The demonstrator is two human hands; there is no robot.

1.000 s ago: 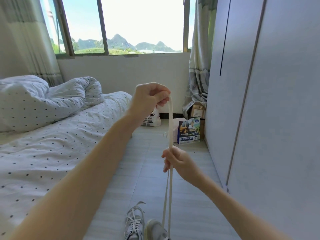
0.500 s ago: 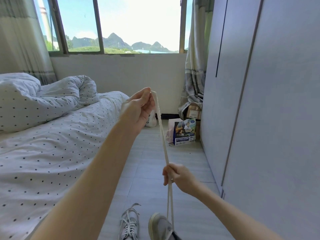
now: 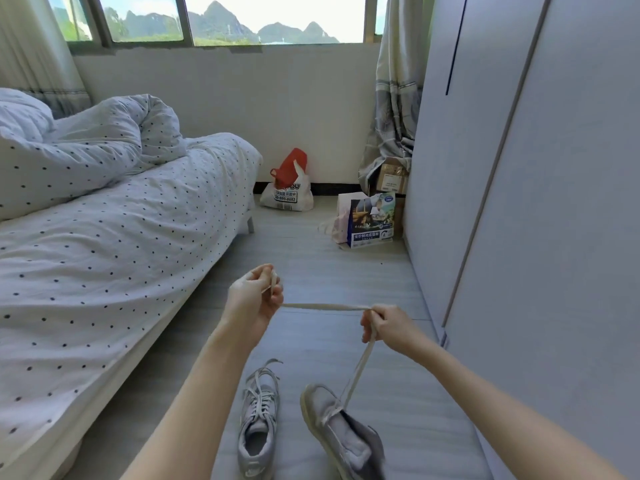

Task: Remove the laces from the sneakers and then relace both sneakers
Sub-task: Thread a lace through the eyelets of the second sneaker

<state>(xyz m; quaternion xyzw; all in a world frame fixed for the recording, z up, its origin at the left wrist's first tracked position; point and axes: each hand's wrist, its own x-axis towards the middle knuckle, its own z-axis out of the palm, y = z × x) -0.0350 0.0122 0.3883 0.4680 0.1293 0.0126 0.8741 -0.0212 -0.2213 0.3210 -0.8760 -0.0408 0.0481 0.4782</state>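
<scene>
Two grey sneakers lie on the floor in front of me. The left sneaker point(image 3: 259, 417) is laced, its lace ends loose at the toe. The right sneaker point(image 3: 339, 431) is tilted onto its side with its tongue open. A cream lace point(image 3: 325, 307) runs up from its front eyelets to my right hand point(image 3: 389, 327), which pinches it, then stretches level across to my left hand point(image 3: 254, 303). That hand pinches the lace ends between thumb and fingers.
A bed with a dotted white duvet point(image 3: 104, 230) fills the left side. A grey wardrobe point(image 3: 519, 202) stands along the right. By the far wall sit a white and red plastic bag point(image 3: 287, 188), a printed bag point(image 3: 372, 220) and cardboard boxes point(image 3: 391, 178).
My left hand has dropped from high in front of me to about the height of my right hand, so the lace now runs level between them instead of vertical. The view has tilted down.
</scene>
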